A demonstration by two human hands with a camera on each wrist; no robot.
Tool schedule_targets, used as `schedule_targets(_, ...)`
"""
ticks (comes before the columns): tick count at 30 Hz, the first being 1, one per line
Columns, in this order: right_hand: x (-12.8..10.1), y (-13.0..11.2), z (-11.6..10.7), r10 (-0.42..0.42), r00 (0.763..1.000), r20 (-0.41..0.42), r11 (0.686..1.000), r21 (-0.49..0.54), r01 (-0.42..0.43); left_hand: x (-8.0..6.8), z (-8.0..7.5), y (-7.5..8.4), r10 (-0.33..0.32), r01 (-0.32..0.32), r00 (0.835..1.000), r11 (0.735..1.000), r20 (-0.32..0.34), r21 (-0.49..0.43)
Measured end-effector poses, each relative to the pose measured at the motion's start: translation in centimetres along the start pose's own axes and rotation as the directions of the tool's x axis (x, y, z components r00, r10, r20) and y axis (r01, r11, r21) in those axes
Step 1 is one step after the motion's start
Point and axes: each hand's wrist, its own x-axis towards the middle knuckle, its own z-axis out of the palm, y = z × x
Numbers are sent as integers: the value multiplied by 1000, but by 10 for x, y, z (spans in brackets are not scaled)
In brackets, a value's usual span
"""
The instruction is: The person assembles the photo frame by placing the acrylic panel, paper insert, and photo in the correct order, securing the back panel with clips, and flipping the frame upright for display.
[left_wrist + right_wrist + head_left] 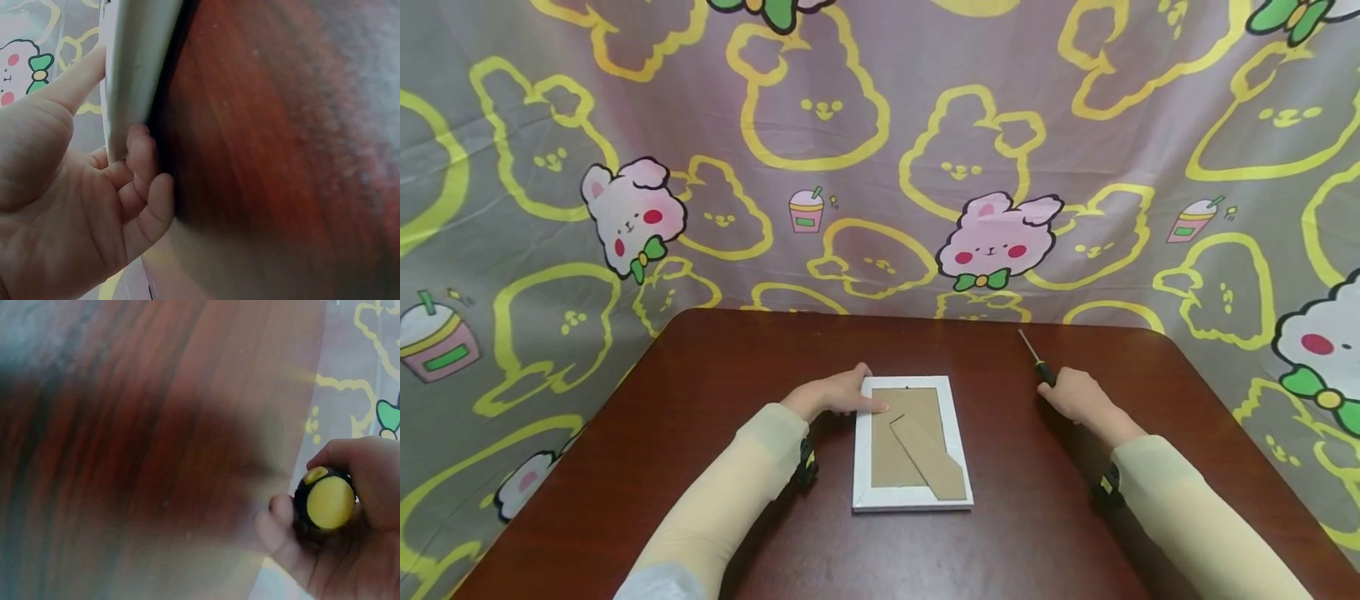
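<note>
While left hand (831,393) steadies frame (912,496), screwdriver (1034,359) sits in right grip (1075,394).

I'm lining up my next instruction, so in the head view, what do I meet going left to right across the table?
Left hand gripping the frame's top-left corner → white picture frame lying face down, cardboard back up → right hand holding the screwdriver, its shaft pointing away towards the far edge of the table.
</note>
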Motion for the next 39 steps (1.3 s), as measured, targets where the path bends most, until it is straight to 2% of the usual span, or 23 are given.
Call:
schedule_targets(4,-2,-2,-2,-44,999,-20,996,76,45,0,-1,-1,-19,19,1000,1000,12,-15)
schedule_targets(10,-5,-7,-9,-128,988,-92,977,157,141,3,-2,-4,-17,16,1000,999,-15,-50)
schedule_targets(14,-7,-12,-12,-174,969,-176,963,176,205,4,-1,-6,-13,12,1000,999,-18,-52)
schedule_targets(18,-11,-19,-13,-207,939,-274,950,175,260,4,-1,-6,-11,11,1000,999,-6,-33)
schedule_targets(21,-13,-24,-14,-211,920,-330,945,172,278,3,-1,-5,-9,9,1000,1000,7,-23)
schedule_targets(26,-16,-27,-14,-169,915,-366,953,177,247,4,-2,-6,-11,11,1000,1000,21,-10)
schedule_targets(29,-18,-28,-14,-178,904,-389,954,158,255,5,-2,-6,-9,9,1000,1000,20,-4)
schedule_targets(34,-20,-28,-14,-256,856,-449,946,67,318,5,-2,-6,-4,4,1000,1000,22,-3)
schedule_targets(37,-18,-28,-12,-315,815,-486,925,32,377,5,-2,-5,-4,4,1000,1000,25,-6)
schedule_targets(39,-17,-28,-11,-339,800,-494,910,43,413,5,-2,-5,-3,3,1000,1000,25,-6)
